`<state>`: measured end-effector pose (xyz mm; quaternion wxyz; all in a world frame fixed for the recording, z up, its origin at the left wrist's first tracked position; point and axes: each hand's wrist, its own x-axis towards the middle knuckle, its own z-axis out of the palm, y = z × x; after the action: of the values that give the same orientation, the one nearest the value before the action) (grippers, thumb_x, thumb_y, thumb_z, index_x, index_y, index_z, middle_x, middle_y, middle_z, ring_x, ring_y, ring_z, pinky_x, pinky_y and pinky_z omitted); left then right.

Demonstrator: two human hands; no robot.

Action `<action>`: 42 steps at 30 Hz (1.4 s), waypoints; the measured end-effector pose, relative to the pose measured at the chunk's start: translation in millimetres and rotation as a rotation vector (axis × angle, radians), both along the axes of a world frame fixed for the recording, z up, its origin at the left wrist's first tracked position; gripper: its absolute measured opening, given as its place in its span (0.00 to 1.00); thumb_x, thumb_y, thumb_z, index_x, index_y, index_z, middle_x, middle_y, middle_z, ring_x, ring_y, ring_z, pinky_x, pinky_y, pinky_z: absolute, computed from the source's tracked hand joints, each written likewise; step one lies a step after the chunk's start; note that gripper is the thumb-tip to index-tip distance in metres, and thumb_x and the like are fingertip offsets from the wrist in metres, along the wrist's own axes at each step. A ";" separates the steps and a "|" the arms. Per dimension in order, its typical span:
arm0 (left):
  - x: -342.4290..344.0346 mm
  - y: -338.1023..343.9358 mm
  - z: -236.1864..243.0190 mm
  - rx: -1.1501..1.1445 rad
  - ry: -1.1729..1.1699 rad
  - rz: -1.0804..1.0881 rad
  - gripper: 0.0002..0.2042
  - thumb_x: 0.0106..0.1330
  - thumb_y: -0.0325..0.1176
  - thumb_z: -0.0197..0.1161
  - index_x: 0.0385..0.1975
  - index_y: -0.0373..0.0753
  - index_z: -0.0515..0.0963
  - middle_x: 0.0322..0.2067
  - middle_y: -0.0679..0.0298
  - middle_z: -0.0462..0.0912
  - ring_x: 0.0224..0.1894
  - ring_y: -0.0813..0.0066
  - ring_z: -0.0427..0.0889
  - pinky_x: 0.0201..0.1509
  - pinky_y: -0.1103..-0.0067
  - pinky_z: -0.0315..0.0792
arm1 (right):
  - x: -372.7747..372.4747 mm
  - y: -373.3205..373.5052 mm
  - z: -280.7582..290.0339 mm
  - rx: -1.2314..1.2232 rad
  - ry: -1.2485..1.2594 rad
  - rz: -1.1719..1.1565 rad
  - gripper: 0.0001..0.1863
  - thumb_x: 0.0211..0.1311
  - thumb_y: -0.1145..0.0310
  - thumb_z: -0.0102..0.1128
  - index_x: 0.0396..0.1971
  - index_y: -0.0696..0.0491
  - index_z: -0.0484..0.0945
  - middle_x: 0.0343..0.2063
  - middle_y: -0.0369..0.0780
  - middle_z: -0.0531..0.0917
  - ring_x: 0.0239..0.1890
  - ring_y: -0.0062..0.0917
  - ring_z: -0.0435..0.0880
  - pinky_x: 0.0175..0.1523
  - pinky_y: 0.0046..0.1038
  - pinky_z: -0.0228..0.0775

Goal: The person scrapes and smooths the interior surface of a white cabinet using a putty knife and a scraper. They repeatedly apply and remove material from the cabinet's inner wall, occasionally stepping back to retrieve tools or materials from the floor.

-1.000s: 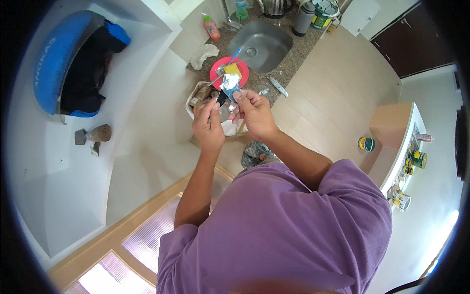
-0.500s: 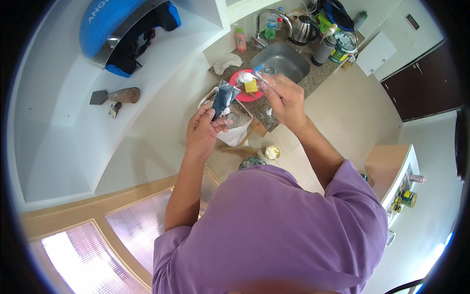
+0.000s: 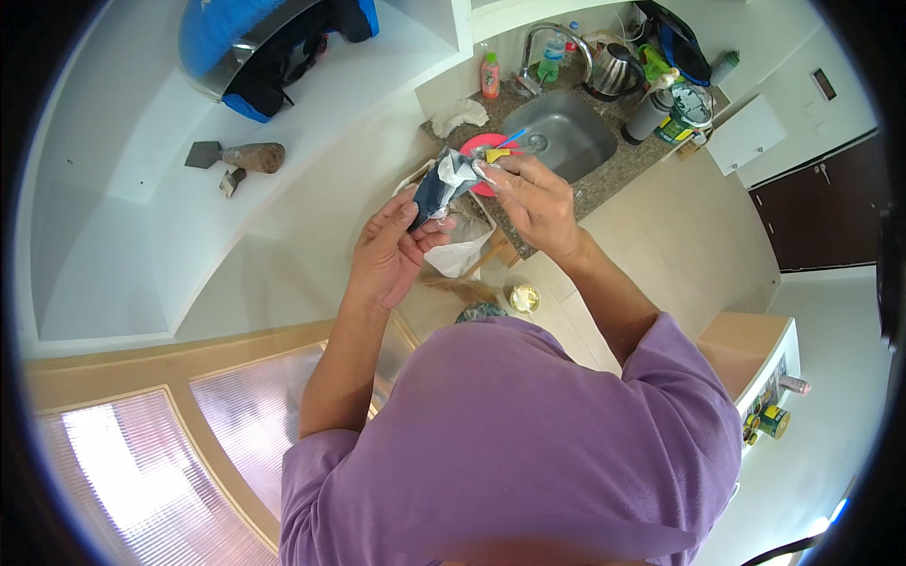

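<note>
My left hand [image 3: 382,247] grips a dark, flat, blade-like piece [image 3: 430,201] by its lower end, thumb on top and fingers beneath. White paste [image 3: 456,170] coats the piece's upper end. Pinched in my right hand [image 3: 538,203] is a small thin tool smeared with white, mostly hidden by the fingers; its tip meets the paste on the dark piece. Behind both hands, on the counter, sits a red plate [image 3: 478,142] with a yellow sponge-like block [image 3: 497,155] and a blue stick [image 3: 512,138], partly covered by my hands.
Beyond stands a sink [image 3: 566,127] with a curved tap [image 3: 528,47], a kettle [image 3: 613,73] and a paint bucket [image 3: 686,113]. A white bag [image 3: 461,257] hangs below the counter's near end. The left shelf holds a wooden-handled scraper [image 3: 241,157]. An open tin [image 3: 524,298] rests lower down.
My right hand has brought its paste-tipped tool down and left onto the dark piece, and white paste now covers that upper end. The whole view has shifted slightly.
</note>
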<state>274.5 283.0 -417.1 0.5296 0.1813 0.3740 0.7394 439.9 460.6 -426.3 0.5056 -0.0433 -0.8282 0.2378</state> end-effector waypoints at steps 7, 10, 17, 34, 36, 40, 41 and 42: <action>-3.5 -5.5 -7.1 -0.018 0.018 0.098 0.15 0.77 0.32 0.57 0.58 0.32 0.76 0.44 0.54 0.88 0.44 0.61 0.90 0.47 0.71 0.85 | 5.1 25.7 -19.4 0.135 -0.197 -0.023 0.20 0.58 0.78 0.67 0.52 0.52 0.85 0.34 0.44 0.83 0.35 0.38 0.85 0.41 0.33 0.81; -3.4 -3.4 8.2 -0.100 0.121 0.189 0.13 0.78 0.33 0.57 0.55 0.32 0.78 0.43 0.55 0.87 0.43 0.63 0.90 0.46 0.72 0.85 | 5.8 24.7 -19.6 -0.081 -0.215 -0.073 0.13 0.65 0.75 0.64 0.49 0.55 0.85 0.27 0.41 0.82 0.29 0.30 0.85 0.36 0.30 0.79; -0.7 -4.6 4.5 -0.276 0.329 0.275 0.14 0.78 0.35 0.58 0.54 0.31 0.78 0.40 0.59 0.87 0.39 0.68 0.88 0.40 0.76 0.81 | -12.3 -6.2 11.0 -1.168 -0.253 0.277 0.12 0.76 0.67 0.55 0.41 0.61 0.83 0.22 0.33 0.80 0.22 0.12 0.76 0.27 0.20 0.68; 4.6 -52.2 0.3 -0.270 -0.047 -0.106 0.14 0.76 0.33 0.61 0.52 0.29 0.78 0.38 0.56 0.85 0.32 0.68 0.87 0.36 0.76 0.83 | -18.1 -27.4 -13.6 -1.679 -0.374 0.857 0.11 0.76 0.58 0.59 0.43 0.51 0.77 0.21 0.29 0.69 0.24 0.15 0.68 0.30 0.22 0.60; 2.6 -55.0 -3.2 -0.287 -0.027 -0.046 0.13 0.75 0.33 0.61 0.52 0.30 0.79 0.36 0.58 0.87 0.32 0.69 0.87 0.37 0.76 0.83 | -17.0 -32.1 -8.2 -1.630 -0.475 0.781 0.10 0.77 0.59 0.58 0.42 0.51 0.77 0.21 0.29 0.69 0.24 0.15 0.67 0.30 0.22 0.60; -13.7 -70.3 -2.0 -0.280 0.037 -0.011 0.14 0.75 0.33 0.61 0.52 0.30 0.78 0.37 0.57 0.86 0.32 0.68 0.87 0.37 0.76 0.84 | -5.0 -19.0 -27.8 -1.485 -0.641 0.863 0.11 0.77 0.58 0.57 0.40 0.50 0.76 0.21 0.29 0.69 0.24 0.15 0.67 0.30 0.22 0.60; -16.2 -72.3 -1.0 -0.279 0.048 0.003 0.14 0.75 0.33 0.61 0.53 0.30 0.78 0.38 0.56 0.86 0.32 0.68 0.88 0.37 0.77 0.84 | -1.9 -18.5 -29.2 -1.528 -0.612 0.814 0.11 0.77 0.57 0.57 0.40 0.50 0.76 0.21 0.29 0.68 0.25 0.15 0.67 0.31 0.22 0.60; -18.1 -74.0 -0.5 -0.281 0.050 0.002 0.14 0.75 0.33 0.61 0.53 0.30 0.78 0.38 0.56 0.86 0.32 0.68 0.88 0.37 0.76 0.84 | -1.2 -18.1 -30.0 -1.569 -0.582 0.763 0.12 0.77 0.57 0.56 0.40 0.50 0.75 0.22 0.29 0.68 0.25 0.16 0.67 0.31 0.22 0.59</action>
<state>256.4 209.0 -417.6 0.5394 0.1233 0.4873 0.6756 438.7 442.4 -456.4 -0.0099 -0.1560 -0.4820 0.8621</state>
